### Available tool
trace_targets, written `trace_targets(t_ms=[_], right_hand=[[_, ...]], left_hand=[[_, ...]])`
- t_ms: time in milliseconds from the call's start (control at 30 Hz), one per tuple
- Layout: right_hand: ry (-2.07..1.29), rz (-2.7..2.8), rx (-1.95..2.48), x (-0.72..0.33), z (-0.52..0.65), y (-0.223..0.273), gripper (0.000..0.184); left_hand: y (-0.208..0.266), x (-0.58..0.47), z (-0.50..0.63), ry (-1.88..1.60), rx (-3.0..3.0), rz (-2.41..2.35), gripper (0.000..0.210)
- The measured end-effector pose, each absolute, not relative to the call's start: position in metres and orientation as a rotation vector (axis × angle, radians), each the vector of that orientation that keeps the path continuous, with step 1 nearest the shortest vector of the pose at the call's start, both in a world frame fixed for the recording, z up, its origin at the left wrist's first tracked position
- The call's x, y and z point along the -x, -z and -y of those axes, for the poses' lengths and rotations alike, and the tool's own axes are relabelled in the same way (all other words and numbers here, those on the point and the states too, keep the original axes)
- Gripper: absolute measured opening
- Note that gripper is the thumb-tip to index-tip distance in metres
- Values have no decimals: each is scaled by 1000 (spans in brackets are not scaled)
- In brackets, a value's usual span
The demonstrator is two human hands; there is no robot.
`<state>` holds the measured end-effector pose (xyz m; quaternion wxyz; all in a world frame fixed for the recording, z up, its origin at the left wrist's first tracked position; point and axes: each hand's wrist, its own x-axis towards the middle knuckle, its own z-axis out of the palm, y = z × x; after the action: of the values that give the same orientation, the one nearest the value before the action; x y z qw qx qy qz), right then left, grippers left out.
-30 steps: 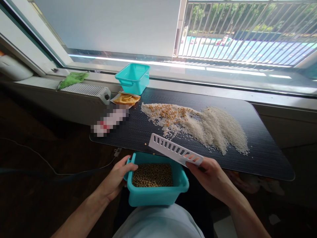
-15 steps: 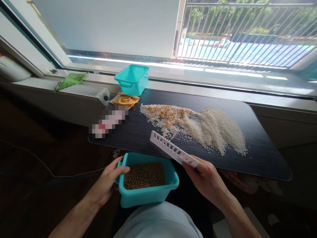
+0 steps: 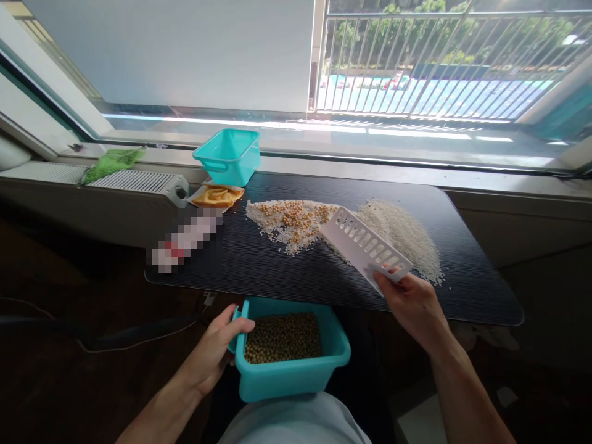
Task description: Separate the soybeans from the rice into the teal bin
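Observation:
My left hand [image 3: 215, 345] grips the left rim and handle of a teal plastic tub [image 3: 291, 379], its thumb over the edge. Small round beans [image 3: 282, 339], dim brownish yellow in the shade, lie inside the tub, which sits at my lap below the table edge. In my right hand [image 3: 416, 308] is a white slotted plastic piece [image 3: 358, 250], held by its near end, tilted over the grains. White rice [image 3: 398, 237] spreads across the dark table [image 3: 259, 271], with yellow beans [image 3: 300, 213] scattered over its left part. The slotted piece hides some of the rice.
Another teal tub [image 3: 231, 160] stands at the table's back left. In front of it lies a yellow-orange folded item [image 3: 217, 196], with a blurred-out object [image 3: 187, 240] nearer. A green cloth [image 3: 113, 163] rests on the radiator [image 3: 139, 183]. The windowsill borders the table's far side.
My right hand has moved up and right with the slotted piece, bringing it over the rice and turning its flat face into view. My left hand still holds the tub. The view has shifted slightly.

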<state>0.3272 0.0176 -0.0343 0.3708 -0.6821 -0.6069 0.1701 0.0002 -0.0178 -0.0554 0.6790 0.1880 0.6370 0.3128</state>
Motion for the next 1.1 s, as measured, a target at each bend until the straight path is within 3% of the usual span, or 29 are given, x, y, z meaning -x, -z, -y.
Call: trace_targets(t_ms=[1100], right_hand=[[-507, 1863, 1535, -323, -3, 23, 23]], left_hand=[[53, -4, 14, -699, -444, -1404, 38]])
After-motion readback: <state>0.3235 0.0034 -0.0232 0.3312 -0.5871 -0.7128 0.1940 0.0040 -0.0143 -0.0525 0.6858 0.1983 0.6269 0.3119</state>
